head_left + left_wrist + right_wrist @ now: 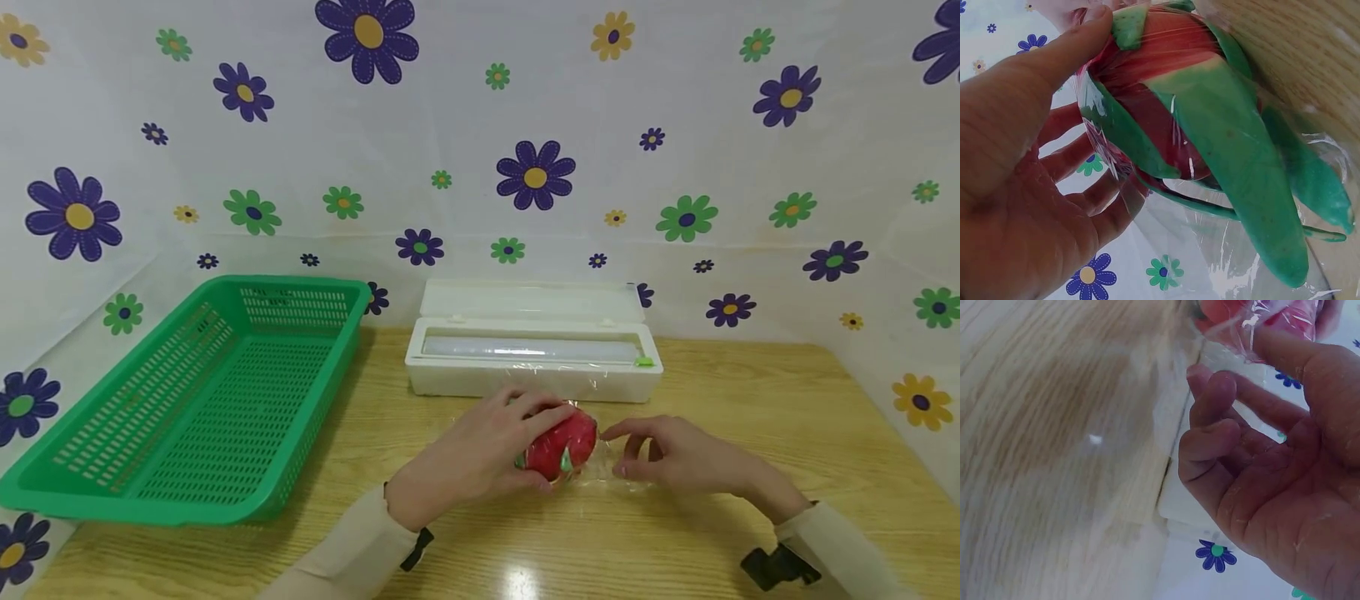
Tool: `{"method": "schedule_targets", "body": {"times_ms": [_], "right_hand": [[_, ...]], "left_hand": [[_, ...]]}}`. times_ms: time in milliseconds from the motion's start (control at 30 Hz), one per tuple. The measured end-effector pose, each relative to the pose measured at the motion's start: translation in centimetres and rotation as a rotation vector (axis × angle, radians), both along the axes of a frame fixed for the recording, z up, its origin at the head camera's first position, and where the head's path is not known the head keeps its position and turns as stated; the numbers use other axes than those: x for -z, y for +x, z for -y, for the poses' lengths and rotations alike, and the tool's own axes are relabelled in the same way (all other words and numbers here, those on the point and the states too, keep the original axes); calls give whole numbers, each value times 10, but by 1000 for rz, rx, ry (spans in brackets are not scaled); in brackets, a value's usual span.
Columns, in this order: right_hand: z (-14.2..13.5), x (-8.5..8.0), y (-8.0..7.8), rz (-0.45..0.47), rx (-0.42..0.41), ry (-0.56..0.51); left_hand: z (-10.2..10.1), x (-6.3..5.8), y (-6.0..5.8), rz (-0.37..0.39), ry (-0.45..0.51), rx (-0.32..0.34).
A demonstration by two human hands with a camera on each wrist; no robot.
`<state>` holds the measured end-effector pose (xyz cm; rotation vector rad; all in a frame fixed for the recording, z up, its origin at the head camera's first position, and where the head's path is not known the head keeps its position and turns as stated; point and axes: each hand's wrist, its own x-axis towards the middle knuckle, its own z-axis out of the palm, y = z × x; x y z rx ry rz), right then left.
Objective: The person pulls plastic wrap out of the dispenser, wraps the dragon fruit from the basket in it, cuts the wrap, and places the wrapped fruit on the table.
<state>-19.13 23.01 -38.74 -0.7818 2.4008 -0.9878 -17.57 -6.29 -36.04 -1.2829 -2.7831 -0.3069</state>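
A red dragon fruit [564, 446] with green scales lies on the table, covered in clear cling film [1172, 119]. My left hand [487, 446] grips it from the left, fingers over the top and thumb low on the near side. Long green scales [1229, 162] show through the film in the left wrist view. Just right of the fruit is my right hand [678, 454], its index finger reaching toward the fruit's end. Loose film [600, 468] spreads between the fruit and this hand. In the right wrist view the thumb meets the film while the other fingers bend loosely apart from it.
Behind the hands stands a white cling film box [532, 383], lid raised, with a film roll [525, 348] inside and a green slide cutter [643, 362] at its right. A green plastic basket [300, 467] sits at the left. Flower-patterned cloth [450, 125] backs the wooden table [750, 383].
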Motion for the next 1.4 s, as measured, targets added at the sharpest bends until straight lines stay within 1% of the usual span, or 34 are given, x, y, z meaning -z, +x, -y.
{"method": "schedule_targets", "body": {"times_ms": [33, 133, 233, 300, 400, 533, 600, 667, 733, 833, 1033, 1200, 1300, 1400], "right_hand": [[1, 1, 0, -22, -11, 9], [5, 4, 1, -45, -17, 8], [8, 5, 1, -70, 9, -16], [10, 5, 1, -82, 43, -40], [10, 2, 2, -67, 125, -83], [8, -8, 5, -28, 248, -162], [8, -15, 6, -39, 289, -214], [10, -21, 7, -83, 311, -251], [13, -25, 7, -145, 324, -275], [19, -29, 6, -224, 331, -272], [33, -32, 1, -266, 362, -214], [43, -33, -6, -258, 403, -168], [48, -34, -9, -215, 423, -175], [51, -33, -12, -146, 433, -216]], "left_hand": [[0, 0, 0, 0, 0, 0], [0, 0, 0, 2, -9, -4], [0, 0, 0, 9, -15, -11], [0, 0, 0, 10, -16, -12], [0, 0, 0, 16, -9, -7], [0, 0, 0, 24, -1, -10], [0, 0, 0, 29, 2, -14], [0, 0, 0, 35, -2, -20], [0, 0, -1, 42, -6, -25], [0, 1, -1, 48, -14, -32], [-1, 0, -1, 66, -10, -36], [-1, 0, -1, 76, 35, -36], [-1, -1, -2, 77, 52, -22], [0, -1, -2, 71, 39, 0]]}}
